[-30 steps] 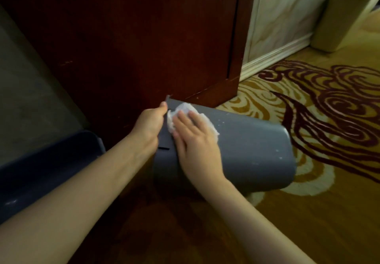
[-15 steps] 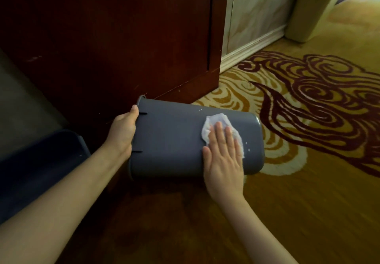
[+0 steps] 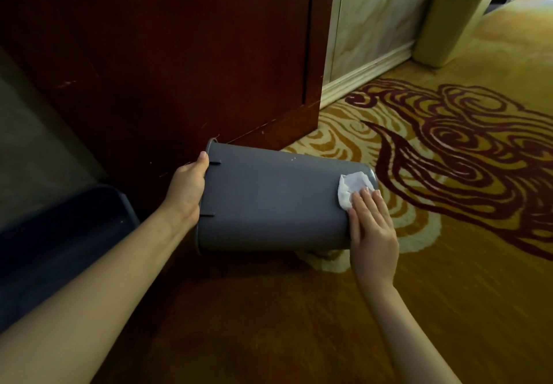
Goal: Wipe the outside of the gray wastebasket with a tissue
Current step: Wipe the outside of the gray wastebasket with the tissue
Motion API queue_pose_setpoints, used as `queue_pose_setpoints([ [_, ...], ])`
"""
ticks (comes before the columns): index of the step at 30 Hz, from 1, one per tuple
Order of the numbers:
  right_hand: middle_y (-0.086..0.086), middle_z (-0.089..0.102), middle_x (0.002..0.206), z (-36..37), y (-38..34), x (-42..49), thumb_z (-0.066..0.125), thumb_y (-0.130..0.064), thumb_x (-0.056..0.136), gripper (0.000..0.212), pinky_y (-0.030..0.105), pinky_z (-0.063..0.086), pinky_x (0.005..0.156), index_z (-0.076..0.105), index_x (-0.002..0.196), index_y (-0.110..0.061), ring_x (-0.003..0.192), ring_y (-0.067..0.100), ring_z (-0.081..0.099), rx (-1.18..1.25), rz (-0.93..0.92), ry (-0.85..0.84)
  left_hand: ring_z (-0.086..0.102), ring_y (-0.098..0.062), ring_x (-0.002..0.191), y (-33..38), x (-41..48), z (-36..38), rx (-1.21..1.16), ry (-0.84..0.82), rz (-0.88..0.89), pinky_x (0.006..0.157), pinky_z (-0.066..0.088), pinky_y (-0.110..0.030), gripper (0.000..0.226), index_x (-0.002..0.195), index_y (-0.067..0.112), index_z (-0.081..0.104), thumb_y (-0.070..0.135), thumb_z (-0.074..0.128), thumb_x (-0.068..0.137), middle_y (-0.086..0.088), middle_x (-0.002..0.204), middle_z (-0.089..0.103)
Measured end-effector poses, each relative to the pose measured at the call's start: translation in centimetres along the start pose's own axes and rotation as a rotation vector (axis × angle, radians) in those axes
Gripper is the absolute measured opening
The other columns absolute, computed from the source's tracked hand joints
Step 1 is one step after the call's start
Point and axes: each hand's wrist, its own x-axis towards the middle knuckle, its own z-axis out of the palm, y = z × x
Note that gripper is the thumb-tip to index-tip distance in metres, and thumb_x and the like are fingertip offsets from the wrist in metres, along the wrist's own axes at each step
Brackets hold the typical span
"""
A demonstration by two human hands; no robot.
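The gray wastebasket (image 3: 275, 201) lies on its side on the carpet, its open rim at the left and its bottom at the right. My left hand (image 3: 187, 189) grips the rim, thumb on the outside wall. My right hand (image 3: 372, 228) lies flat at the bottom end of the basket and presses a crumpled white tissue (image 3: 351, 187) against the outer wall under its fingertips. Small white specks dot the upper wall of the basket.
A dark red wooden cabinet (image 3: 185, 54) stands right behind the basket. A dark blue bin (image 3: 59, 234) sits at the left. A tan wastebasket (image 3: 452, 21) stands by the marble wall at the far right. Patterned yellow and maroon carpet (image 3: 463, 159) covers the floor.
My right hand has slid the tissue along the basket's wall from the rim end to the bottom end. My left hand has kept its hold on the rim.
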Motion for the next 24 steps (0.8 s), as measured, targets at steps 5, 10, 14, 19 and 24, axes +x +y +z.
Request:
queue_pose_setpoints([
  [5,0.003,0.05,0.134,-0.6,1.2,-0.3,0.056,-0.012,0.091,0.035,0.035,0.033,0.109,0.055,0.126,-0.01,0.133,0.017,0.038,0.044,-0.023,-0.013,0.071,-0.007,0.058,-0.1,-0.1,-0.1,-0.011,-0.01,0.0,0.046,0.052,-0.021,0.032,0.087,0.019,0.065,0.038,0.04,0.097,0.001,0.079,0.071],
  [10,0.009,0.065,0.12,-1.7,1.6,0.8,0.056,-0.012,0.091,0.027,0.038,0.047,0.1,0.063,0.116,-0.008,0.117,0.018,0.057,0.29,0.191,0.027,0.068,-0.015,0.073,0.0,0.1,0.0,-0.005,-0.008,0.007,0.057,0.052,-0.027,0.032,0.084,0.02,0.064,0.037,0.04,0.097,-0.001,0.083,0.07],
  [14,0.003,0.072,0.097,-2.8,-0.3,2.5,0.051,-0.024,0.093,0.028,0.018,0.054,0.075,0.066,0.112,-0.008,0.087,0.002,0.066,0.385,0.37,0.198,0.07,-0.009,0.062,0.0,0.4,-0.2,-0.009,-0.006,-0.001,0.05,0.053,-0.023,0.032,0.083,0.02,0.066,0.038,0.041,0.096,0.004,0.074,0.072],
  [19,-0.015,0.064,0.071,-0.9,-7.5,5.9,0.053,-0.02,0.093,0.016,0.005,0.042,0.056,0.065,0.103,-0.023,0.064,-0.009,0.059,0.419,0.111,0.117,0.07,-0.005,0.053,-0.1,0.5,-0.3,-0.015,-0.015,-0.013,0.042,0.051,-0.019,0.032,0.083,0.021,0.064,0.039,0.042,0.096,0.011,0.057,0.073],
  [24,0.001,0.062,0.127,3.6,-12.9,6.9,0.047,-0.024,0.096,0.028,0.031,0.04,0.101,0.063,0.118,-0.017,0.121,0.016,0.052,0.26,-0.106,-0.264,0.07,-0.007,0.052,-0.2,0.7,-0.3,-0.029,-0.037,-0.03,0.044,0.052,-0.02,0.032,0.084,0.018,0.064,0.038,0.042,0.096,0.009,0.056,0.073],
])
